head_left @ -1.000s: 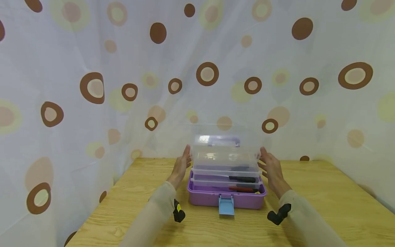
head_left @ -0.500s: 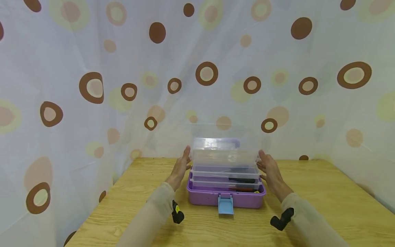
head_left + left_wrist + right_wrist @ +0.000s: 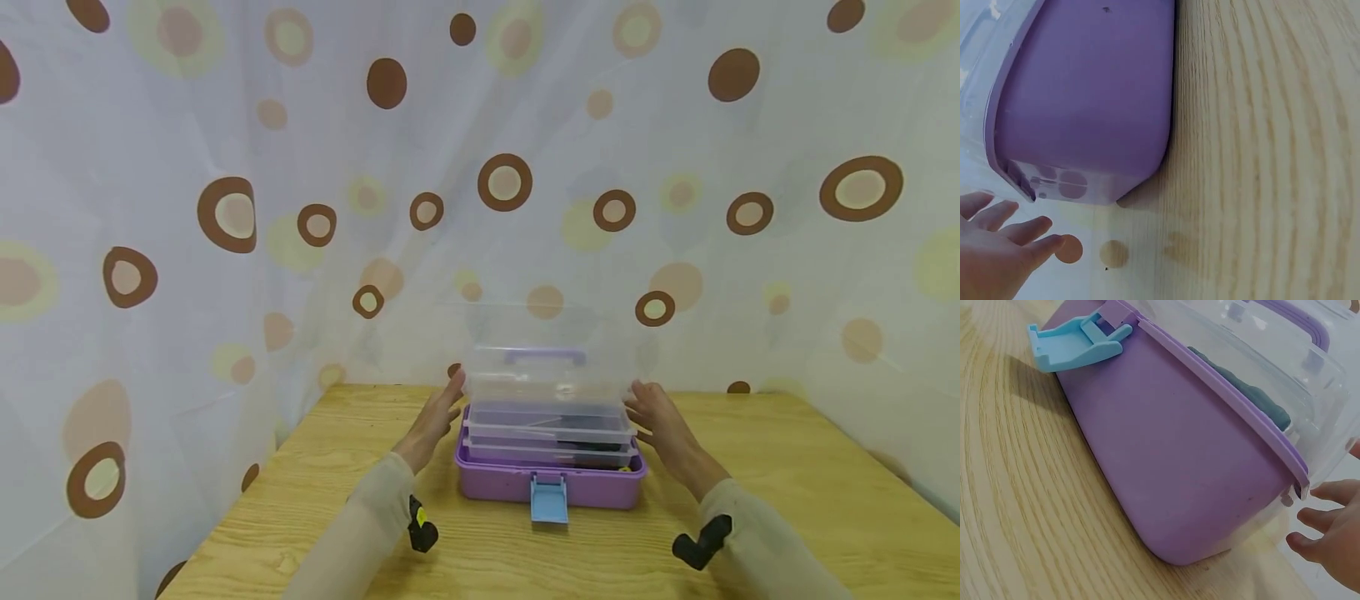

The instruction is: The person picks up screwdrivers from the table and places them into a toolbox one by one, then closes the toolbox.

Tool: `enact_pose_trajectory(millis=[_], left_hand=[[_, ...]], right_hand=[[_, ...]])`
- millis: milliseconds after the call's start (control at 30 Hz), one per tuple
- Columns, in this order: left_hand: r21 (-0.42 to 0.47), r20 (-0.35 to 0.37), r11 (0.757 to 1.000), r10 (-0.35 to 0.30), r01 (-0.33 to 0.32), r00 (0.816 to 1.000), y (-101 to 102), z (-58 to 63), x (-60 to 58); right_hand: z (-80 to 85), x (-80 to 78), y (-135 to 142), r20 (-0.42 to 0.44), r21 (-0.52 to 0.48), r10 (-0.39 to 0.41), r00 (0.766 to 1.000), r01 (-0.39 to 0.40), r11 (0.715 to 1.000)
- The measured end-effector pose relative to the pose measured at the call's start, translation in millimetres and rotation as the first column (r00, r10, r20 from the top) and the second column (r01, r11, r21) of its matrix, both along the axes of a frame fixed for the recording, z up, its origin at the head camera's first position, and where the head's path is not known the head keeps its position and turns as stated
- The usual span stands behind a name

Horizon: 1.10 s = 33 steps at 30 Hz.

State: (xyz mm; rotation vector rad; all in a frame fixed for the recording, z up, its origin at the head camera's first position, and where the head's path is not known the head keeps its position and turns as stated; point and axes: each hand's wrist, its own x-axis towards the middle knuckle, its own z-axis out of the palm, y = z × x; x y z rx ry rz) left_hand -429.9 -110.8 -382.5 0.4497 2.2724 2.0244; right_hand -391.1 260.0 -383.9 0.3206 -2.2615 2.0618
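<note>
A purple toolbox (image 3: 506, 485) with a clear lid stands on the table, its light blue latch (image 3: 549, 500) hanging down in front. Clear stacked trays (image 3: 551, 429) sit raised above the base, with dark-handled tools showing through them. My left hand (image 3: 433, 421) is at the left side of the lid and trays, fingers extended, thumb up. On the opposite side my right hand (image 3: 667, 429) reaches in the same way, fingertips right at the clear plastic. In the right wrist view a dark green handle (image 3: 1254, 394) shows behind the purple rim. Both palms hold nothing.
The wooden table (image 3: 765, 483) extends on both sides of the toolbox. A white curtain with brown dots (image 3: 495, 100) hangs close behind the table. Behind the trays a purple carry handle (image 3: 543, 357) shows on the clear lid.
The clear trays and lid have come down slightly toward the base, and both hands have lowered with them at the sides. The purple base has stayed in place.
</note>
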Motion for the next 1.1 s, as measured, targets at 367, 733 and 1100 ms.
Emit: enact_pose_trajectory(millis=[367, 733, 1100], left_hand=[[0.088, 0.090, 0.990, -0.117, 0.110, 0.989, -11, -6.7, -0.2], [0.125, 0.105, 0.969, -0.224, 0.211, 0.969, -21, -10.5, 0.3], [0.127, 0.142, 0.930, -0.360, 0.344, 0.922, -32, -12.0, -4.0]], right_hand=[[-2.6, 4.1, 6, -0.028, -0.009, 0.109, 0.994, -0.109, 0.994], [-8.5, 2.5, 14, 0.003, 0.025, 0.200, 0.980, -0.200, 0.979], [-17.5, 8.1, 27, -0.039, 0.006, 0.276, 0.960, -0.276, 0.961]])
